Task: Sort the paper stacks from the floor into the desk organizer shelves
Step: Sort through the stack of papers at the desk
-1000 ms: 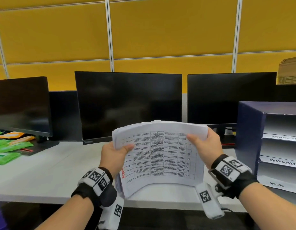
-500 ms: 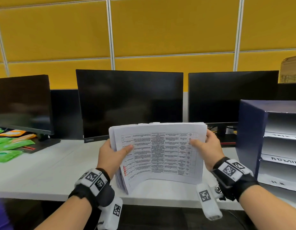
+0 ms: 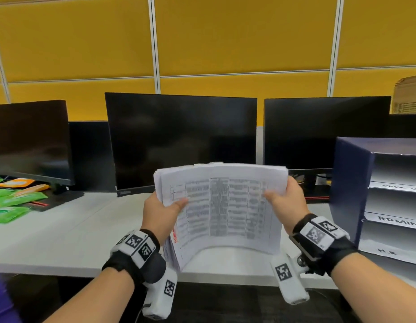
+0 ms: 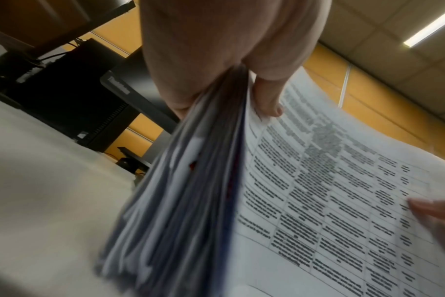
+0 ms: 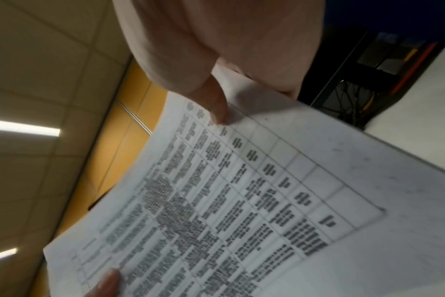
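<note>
Paper stack (image 3: 228,206) is bowing toward the camera, its printed table facing up, held in the air above the front part of the white desk (image 3: 62,241). Left hand (image 3: 161,214) is gripping its left edge, thumb lying across the top sheet and fingers curled behind; right hand (image 3: 287,201) is pinching the right edge in the same way. Desk organizer (image 3: 349,190) is standing on the desk just right of the stack, its white shelves carrying handwritten labels. Three dark monitors (image 3: 181,145) are lining the back, before a yellow partition wall (image 3: 225,38). Green packets (image 3: 11,201) are lying at far left.
</note>
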`<state>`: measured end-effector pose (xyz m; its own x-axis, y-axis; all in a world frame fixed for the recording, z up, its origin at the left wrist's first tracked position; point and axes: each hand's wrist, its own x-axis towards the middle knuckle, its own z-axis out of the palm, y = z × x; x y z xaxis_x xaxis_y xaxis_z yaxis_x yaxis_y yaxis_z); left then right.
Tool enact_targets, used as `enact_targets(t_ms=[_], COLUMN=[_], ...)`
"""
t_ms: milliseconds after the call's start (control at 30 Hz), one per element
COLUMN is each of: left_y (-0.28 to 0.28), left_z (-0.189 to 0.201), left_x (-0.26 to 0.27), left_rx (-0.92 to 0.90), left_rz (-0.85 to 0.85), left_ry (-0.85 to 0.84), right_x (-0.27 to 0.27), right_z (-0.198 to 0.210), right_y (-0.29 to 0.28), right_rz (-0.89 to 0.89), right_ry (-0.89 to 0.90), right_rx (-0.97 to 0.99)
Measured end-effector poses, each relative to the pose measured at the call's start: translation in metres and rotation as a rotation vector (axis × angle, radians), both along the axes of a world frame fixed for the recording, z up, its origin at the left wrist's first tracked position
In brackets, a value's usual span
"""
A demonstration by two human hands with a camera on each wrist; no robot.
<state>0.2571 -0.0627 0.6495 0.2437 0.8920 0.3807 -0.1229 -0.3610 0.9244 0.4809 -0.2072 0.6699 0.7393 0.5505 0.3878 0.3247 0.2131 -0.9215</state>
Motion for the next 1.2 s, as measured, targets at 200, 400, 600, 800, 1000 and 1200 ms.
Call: enact_targets(t_ms=[200,400,600,800,1000,1200], left_y=[0.002,-0.001,-0.019,-0.025,-0.014,-0.022], left_z=[-0.005,0.023,0.058,0.070,0.069,0.054], left_x=[-0.007,-0.013,-0.017,-0.022,-0.032,-0.013], left_rx=[-0.052,0.081,0.282,0.386,0.272,0.022], left_rz=[-0.040,0.047,-0.031,0.036,0.218,-0.253], left_ry=[0.052,0.101,0.204,0.206,0.084,-0.134], right_x=[0.002,0.000,-0.030,-0.043,-0.030,-0.020], right_z=[-0.014,0.020,0.067,0.079,0.073,0.052], right_y=[0.002,0.001,-0.001,-0.011,-0.026,-0.023], right_rz=[0.005,-0.292,-0.068,0.102,0.168,0.281], right_ry=[-0.005,-0.409,-1.113,-0.903,-0.480,-0.112], right_rx=[-0.133,-0.352,-0.431,-0.518,-0.230,-0.036])
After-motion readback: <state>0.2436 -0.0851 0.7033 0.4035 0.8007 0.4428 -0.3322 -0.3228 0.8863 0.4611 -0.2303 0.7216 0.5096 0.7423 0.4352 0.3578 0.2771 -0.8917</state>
